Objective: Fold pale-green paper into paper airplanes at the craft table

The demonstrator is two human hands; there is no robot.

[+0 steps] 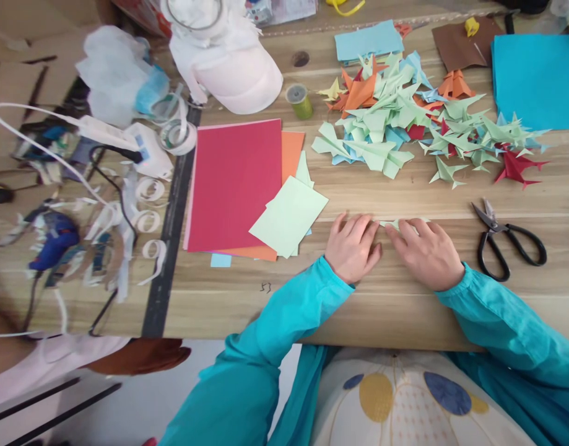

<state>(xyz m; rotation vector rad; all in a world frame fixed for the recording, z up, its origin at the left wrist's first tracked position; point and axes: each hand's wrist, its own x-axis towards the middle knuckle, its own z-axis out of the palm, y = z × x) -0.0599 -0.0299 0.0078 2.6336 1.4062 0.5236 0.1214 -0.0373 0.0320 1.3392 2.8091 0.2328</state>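
A narrow folded strip of light green paper (387, 223) lies on the wooden table, mostly covered by my fingers. My left hand (353, 248) is at its left end, fingers bent and close together, pressing it to the table. From the right, my right hand (423, 251) is closed over the strip with its fingertips pressed down on it. Beside my left hand, light green paper sheets (290, 215) rest on a stack topped by a red sheet (238, 186). Black-handled scissors (493, 232) lie partly open to the right of my right hand.
Beyond my hands is a pile of folded paper figures (381, 118), mostly light green. Blue sheets (535, 80) lie at the back right. A spool of green thread (299, 101) stands near a white cap (238, 74). At left are tape rolls (178, 136) and a power strip (108, 133).
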